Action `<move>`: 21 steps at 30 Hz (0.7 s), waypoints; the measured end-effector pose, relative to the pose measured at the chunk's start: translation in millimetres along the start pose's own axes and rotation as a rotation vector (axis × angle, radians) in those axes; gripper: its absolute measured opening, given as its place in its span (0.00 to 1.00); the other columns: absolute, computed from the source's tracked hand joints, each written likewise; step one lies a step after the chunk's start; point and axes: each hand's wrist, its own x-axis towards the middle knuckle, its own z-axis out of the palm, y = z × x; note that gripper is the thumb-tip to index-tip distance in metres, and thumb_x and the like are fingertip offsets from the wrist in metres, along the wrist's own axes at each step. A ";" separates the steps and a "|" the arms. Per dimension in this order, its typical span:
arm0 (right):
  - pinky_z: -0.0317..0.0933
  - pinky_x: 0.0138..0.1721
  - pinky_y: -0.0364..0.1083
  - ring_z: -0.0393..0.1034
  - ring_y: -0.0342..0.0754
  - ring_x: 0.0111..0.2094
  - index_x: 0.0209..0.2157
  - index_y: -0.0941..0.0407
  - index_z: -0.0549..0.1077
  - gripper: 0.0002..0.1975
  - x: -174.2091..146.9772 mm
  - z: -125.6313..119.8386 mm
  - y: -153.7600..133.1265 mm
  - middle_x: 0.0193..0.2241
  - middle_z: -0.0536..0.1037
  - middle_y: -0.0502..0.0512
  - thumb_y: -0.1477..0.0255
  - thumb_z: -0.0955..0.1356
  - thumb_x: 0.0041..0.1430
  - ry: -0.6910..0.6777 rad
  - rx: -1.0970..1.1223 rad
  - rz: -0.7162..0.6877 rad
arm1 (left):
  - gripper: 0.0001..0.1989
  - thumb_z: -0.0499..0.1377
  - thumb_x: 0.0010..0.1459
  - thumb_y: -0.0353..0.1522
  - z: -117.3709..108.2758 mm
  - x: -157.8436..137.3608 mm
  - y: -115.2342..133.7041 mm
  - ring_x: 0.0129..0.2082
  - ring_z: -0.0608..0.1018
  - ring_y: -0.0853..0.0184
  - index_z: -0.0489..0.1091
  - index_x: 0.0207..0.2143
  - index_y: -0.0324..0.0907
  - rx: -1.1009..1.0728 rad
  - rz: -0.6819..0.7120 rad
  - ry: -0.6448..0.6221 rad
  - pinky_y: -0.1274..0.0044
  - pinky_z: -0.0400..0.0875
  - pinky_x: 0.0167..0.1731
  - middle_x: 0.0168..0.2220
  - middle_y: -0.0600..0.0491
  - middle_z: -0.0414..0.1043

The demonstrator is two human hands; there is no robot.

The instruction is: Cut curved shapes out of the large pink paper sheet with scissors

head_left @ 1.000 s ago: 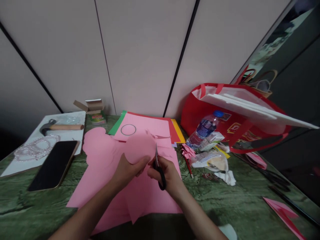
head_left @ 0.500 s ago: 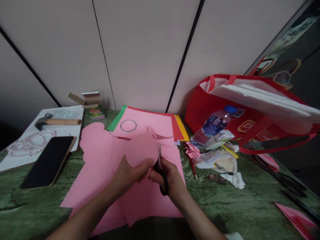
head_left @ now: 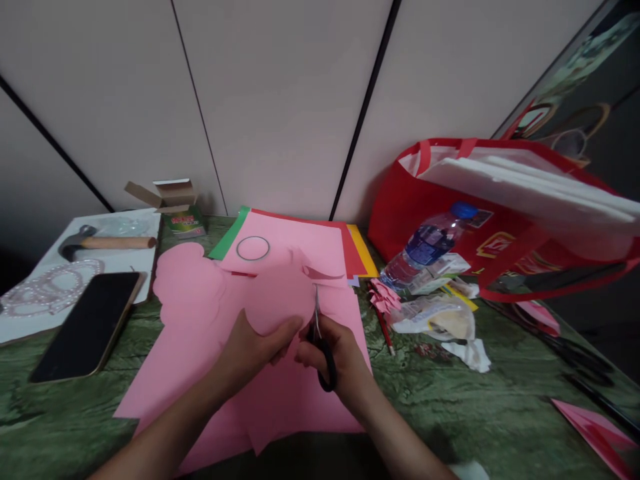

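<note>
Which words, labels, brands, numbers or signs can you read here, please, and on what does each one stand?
None is clear enough to quote.
Red fabric bag: yellow logo and lettering, too blurred.
Blue-capped clear plastic bottle: pale marks on its blue label, too blurred.
Open green cardboard box: red lettering, too small.
White-and-green packaging beside the bottle: any print is too small.

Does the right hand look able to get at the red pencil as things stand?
Probably yes, once freed: the right hand is occupied with the scissors, but the red pencil lies close to its right, its lower end uncovered.
</note>
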 end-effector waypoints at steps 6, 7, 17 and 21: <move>0.53 0.20 0.40 0.58 0.40 0.18 0.23 0.57 0.64 0.11 -0.4 -0.2 -0.7 0.15 0.64 0.44 0.69 0.70 0.42 0.000 -0.010 0.040 | 0.18 0.56 0.48 0.34 -0.6 -0.9 0.9 0.09 0.61 0.76 0.57 0.09 0.41 0.021 0.012 0.032 0.83 0.56 0.11 0.07 0.61 0.56; 0.53 0.20 0.40 0.58 0.40 0.17 0.23 0.57 0.64 0.11 -0.4 -0.3 -0.8 0.14 0.64 0.44 0.69 0.70 0.42 -0.001 -0.007 0.043 | 0.19 0.56 0.49 0.34 -0.6 -0.6 -0.5 0.09 0.61 0.77 0.57 0.09 0.41 0.019 0.016 0.027 0.83 0.56 0.11 0.07 0.61 0.56; 0.53 0.20 0.40 0.59 0.40 0.16 0.22 0.57 0.64 0.10 -0.6 0.0 -1.1 0.14 0.63 0.43 0.68 0.69 0.44 -0.011 -0.018 0.024 | 0.16 0.57 0.50 0.35 -4.1 4.3 -12.4 0.10 0.62 0.77 0.61 0.13 0.39 -0.005 0.030 -0.003 0.84 0.56 0.11 0.09 0.61 0.58; 0.52 0.20 0.40 0.58 0.40 0.18 0.23 0.56 0.65 0.11 -0.4 -1.0 1.1 0.15 0.64 0.43 0.67 0.70 0.43 -0.014 -0.016 0.008 | 0.16 0.58 0.49 0.34 -3.0 3.8 -11.8 0.10 0.62 0.77 0.61 0.13 0.39 -0.001 0.034 0.011 0.84 0.56 0.10 0.09 0.61 0.58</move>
